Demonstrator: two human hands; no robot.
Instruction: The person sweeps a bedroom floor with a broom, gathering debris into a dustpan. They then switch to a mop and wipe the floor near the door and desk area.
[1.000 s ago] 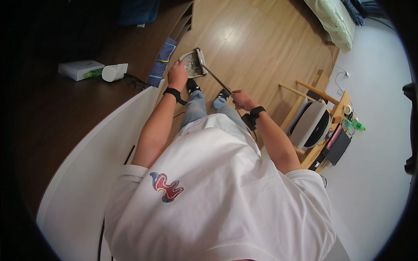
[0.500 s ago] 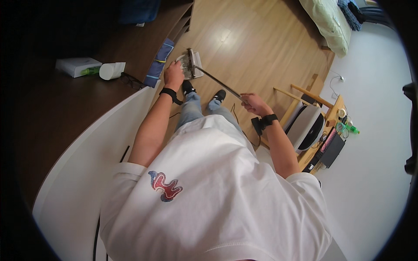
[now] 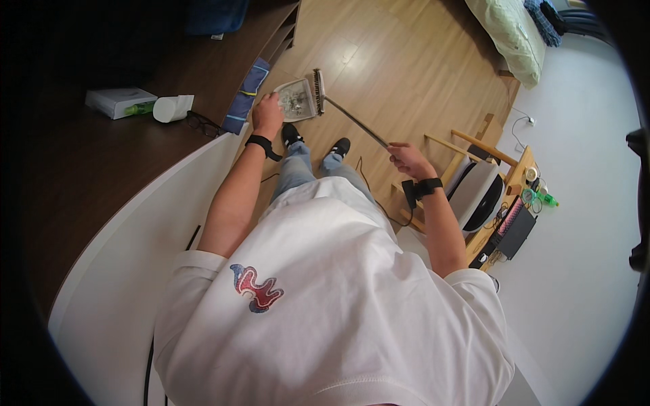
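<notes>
My right hand [image 3: 412, 160] is closed around the upper end of the thin grey handle of a broom [image 3: 359, 124]. The broom's dark-bristled head stands at the right, open edge of a whitish dustpan [image 3: 302, 120]. Greyish debris [image 3: 294, 101] lies inside the pan. On the pan's left side, my left hand [image 3: 269, 114] has its fingers curled, apparently around the dustpan's handle, which the hand itself hides. Both wrists wear black bands.
My shoes [image 3: 292, 135] stand just below the dustpan. A dark wooden desk [image 3: 183, 145] with glasses and a white cup runs along the left. To the right are a wooden-framed chair [image 3: 477, 196] and a cluttered shelf. A bed [image 3: 511, 40] fills the far right; cables trail near my legs.
The broom head has moved right, from over the dustpan to its open edge, uncovering the debris. My right hand shifted right with the handle; my left hand moved slightly left.
</notes>
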